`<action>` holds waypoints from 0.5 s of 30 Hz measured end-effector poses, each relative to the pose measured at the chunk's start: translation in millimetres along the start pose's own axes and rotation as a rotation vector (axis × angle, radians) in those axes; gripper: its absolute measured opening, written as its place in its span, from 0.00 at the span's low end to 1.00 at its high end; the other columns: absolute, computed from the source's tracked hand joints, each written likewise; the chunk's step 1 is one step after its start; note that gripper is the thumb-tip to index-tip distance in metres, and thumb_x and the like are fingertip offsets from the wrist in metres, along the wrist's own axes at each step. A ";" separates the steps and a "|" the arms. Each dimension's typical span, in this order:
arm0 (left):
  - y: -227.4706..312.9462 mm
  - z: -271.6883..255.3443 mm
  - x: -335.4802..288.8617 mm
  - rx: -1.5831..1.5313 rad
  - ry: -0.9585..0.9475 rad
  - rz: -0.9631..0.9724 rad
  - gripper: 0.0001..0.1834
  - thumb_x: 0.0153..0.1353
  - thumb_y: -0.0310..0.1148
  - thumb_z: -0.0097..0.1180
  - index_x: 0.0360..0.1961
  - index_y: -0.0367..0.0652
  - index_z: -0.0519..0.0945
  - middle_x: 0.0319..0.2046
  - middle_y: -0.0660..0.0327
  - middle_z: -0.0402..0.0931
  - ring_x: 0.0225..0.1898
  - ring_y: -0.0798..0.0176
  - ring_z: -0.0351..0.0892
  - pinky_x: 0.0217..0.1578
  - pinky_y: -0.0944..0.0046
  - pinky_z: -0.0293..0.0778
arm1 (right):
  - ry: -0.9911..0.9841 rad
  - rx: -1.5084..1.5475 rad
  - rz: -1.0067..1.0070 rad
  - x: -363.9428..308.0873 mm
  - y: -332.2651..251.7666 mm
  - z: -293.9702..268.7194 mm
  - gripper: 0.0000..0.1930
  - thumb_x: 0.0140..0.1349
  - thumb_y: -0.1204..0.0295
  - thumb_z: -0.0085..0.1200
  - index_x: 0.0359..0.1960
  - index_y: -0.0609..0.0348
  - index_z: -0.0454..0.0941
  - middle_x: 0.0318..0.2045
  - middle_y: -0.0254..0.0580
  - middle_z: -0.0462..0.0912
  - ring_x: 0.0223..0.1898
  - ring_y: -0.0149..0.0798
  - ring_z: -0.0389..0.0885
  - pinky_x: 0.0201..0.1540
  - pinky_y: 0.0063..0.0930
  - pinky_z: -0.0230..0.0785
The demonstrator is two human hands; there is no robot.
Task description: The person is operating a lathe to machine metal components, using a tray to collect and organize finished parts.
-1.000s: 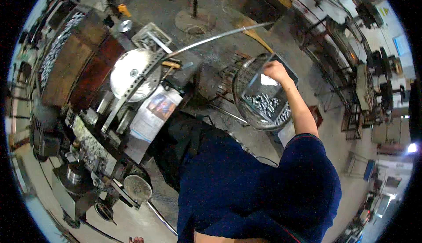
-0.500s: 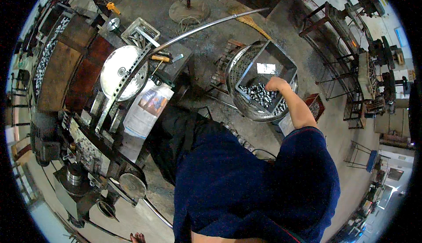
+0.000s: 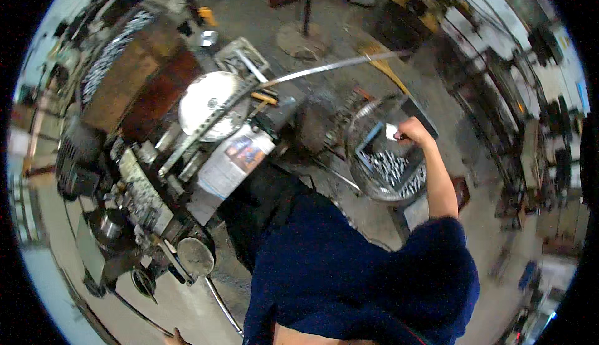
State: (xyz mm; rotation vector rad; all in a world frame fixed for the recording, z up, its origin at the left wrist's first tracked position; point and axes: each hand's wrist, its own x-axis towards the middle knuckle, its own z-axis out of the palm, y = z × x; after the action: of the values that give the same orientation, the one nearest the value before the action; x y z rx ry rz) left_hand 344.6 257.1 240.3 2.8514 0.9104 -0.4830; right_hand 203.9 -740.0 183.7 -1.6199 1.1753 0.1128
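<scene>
In the head view, blurred by motion, the right hand [image 3: 412, 131] is over the bin [image 3: 422, 113], fingers curled in; whether they pinch a part or nothing, I cannot tell. A white patch [image 3: 391, 131] shows just left of the fingertips. The metal parts [image 3: 387, 165] lie in the bin, near and slightly left of that grip, their heap stretching from far left to near right; single parts are too blurred to give an axis. The bin sits at the round basin [image 3: 353, 167]. The right hand is much nearer the parts; the left hand [image 3: 176, 338], cut by the near edge, is well apart, beside a dark rod's [image 3: 142, 316] end, its grip unclear.
</scene>
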 end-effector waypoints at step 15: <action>430.3 -19.1 -198.6 -1.566 -0.682 0.645 0.23 0.65 0.46 0.39 0.37 0.35 0.75 0.30 0.55 0.78 0.30 0.60 0.79 0.36 0.62 0.73 | -0.987 0.207 -1.538 -174.9 -248.5 377.7 0.17 0.35 0.74 0.55 0.33 0.58 0.81 0.48 0.50 0.71 0.53 0.48 0.69 0.52 0.34 0.62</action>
State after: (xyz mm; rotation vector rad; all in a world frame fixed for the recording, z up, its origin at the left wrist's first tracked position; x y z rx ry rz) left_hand 446.7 -197.8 327.4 1.2294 0.0266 -0.3343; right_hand 471.6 -353.4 301.6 -1.5411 -0.8680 -0.1898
